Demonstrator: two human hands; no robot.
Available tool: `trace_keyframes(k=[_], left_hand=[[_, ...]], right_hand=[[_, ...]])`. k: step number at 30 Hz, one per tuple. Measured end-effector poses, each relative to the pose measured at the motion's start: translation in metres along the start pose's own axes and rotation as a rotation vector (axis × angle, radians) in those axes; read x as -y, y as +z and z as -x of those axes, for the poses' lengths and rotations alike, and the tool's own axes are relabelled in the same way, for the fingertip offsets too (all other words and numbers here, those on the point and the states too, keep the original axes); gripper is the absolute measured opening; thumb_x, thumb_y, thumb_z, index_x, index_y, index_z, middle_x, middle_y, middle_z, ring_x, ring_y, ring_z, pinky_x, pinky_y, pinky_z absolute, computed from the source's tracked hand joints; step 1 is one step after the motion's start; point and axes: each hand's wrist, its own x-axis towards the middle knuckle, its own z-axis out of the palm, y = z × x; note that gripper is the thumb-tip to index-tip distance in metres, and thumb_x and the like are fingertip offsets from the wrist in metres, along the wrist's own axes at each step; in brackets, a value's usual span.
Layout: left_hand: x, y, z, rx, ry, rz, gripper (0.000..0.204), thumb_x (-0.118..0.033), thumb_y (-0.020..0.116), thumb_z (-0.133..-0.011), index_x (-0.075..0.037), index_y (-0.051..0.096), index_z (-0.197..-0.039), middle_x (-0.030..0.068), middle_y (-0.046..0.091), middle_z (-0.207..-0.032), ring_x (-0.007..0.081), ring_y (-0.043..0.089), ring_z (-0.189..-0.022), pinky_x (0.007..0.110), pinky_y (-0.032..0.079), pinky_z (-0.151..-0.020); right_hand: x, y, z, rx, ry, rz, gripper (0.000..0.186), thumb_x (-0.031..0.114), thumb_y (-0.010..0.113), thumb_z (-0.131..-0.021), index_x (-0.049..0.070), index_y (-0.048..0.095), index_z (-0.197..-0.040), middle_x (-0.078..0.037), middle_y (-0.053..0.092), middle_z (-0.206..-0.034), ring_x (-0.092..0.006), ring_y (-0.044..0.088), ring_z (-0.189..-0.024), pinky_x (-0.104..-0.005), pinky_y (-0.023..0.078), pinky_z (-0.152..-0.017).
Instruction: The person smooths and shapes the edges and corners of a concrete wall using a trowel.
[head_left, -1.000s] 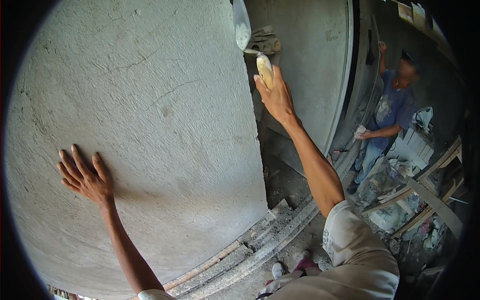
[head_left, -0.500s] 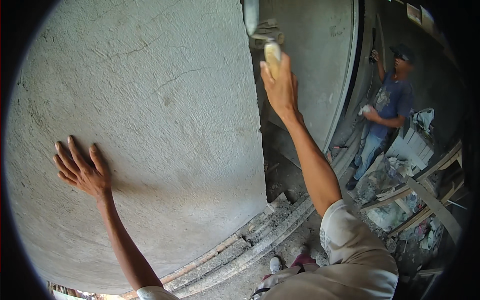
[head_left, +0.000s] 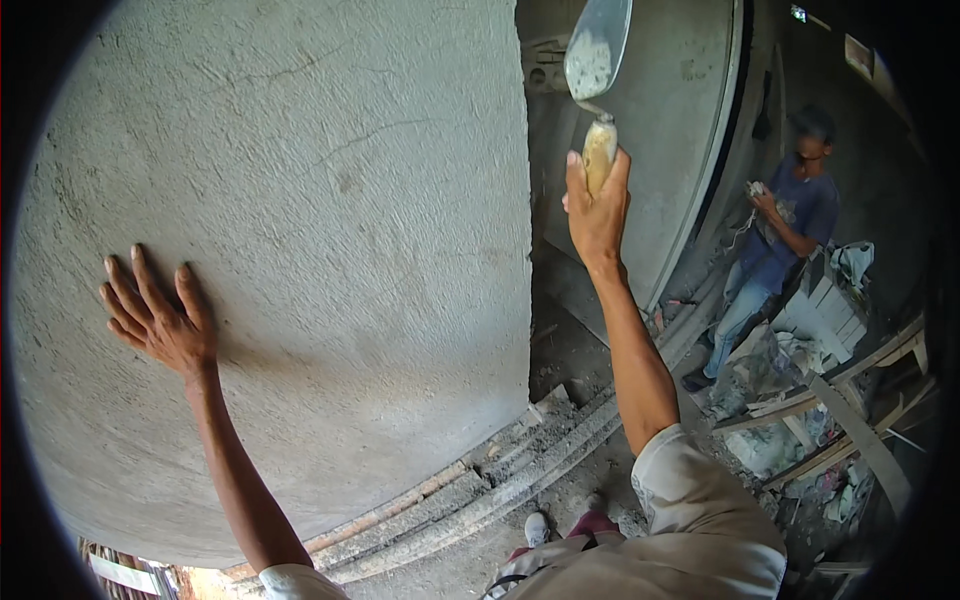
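Observation:
My left hand [head_left: 165, 318] lies flat against the rough grey plastered wall [head_left: 380, 230], its fingers spread. Up to the right of the wall's vertical edge, my right hand [head_left: 598, 212] is wrapped round the pale wooden handle of a trowel [head_left: 592, 65]. The trowel's blade points upward, with whitish mortar stuck to its lower part. It is held away from the wall, in front of the opening beside it. Thin cracks run across the upper part of the plaster.
At the right stands a co-worker [head_left: 790, 215] in a blue shirt, holding a small pale thing. Wooden boards [head_left: 850, 430], plastic bags and rubble lie in front of that person. Long pipes or poles [head_left: 480, 515] run along the wall's foot. Behind the opening is another grey wall [head_left: 660, 150].
My right hand has moved right, away from the wall's edge, bringing the trowel's blade into view. My left hand stays on the wall. The co-worker has lowered a raised arm.

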Motion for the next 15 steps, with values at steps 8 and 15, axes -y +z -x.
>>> trace_keyframes(k=[8,15], left_hand=[[-0.002,-0.001,-0.002,-0.015,0.007,0.013,0.063,-0.060,0.044,-0.099,-0.029,0.039,-0.154,0.0036,0.029,-0.163,0.0309,0.016,-0.153,0.058,0.002,-0.121],[0.002,-0.002,-0.004,-0.059,-0.015,-0.017,0.062,-0.061,0.044,-0.100,-0.029,0.040,-0.153,0.0039,0.030,-0.163,0.0320,0.020,-0.151,0.060,0.008,-0.119]], right_hand=[[-0.002,0.012,-0.001,-0.043,-0.153,0.086,0.041,0.034,0.065,-0.096,0.001,0.050,-0.115,-0.023,0.065,-0.084,-0.0378,0.064,-0.072,-0.0459,0.051,-0.064],[-0.043,0.009,0.018,0.122,0.027,0.123,0.039,0.028,0.067,-0.096,0.000,0.050,-0.116,-0.017,0.064,-0.081,-0.0308,0.064,-0.069,-0.0412,0.050,-0.061]])
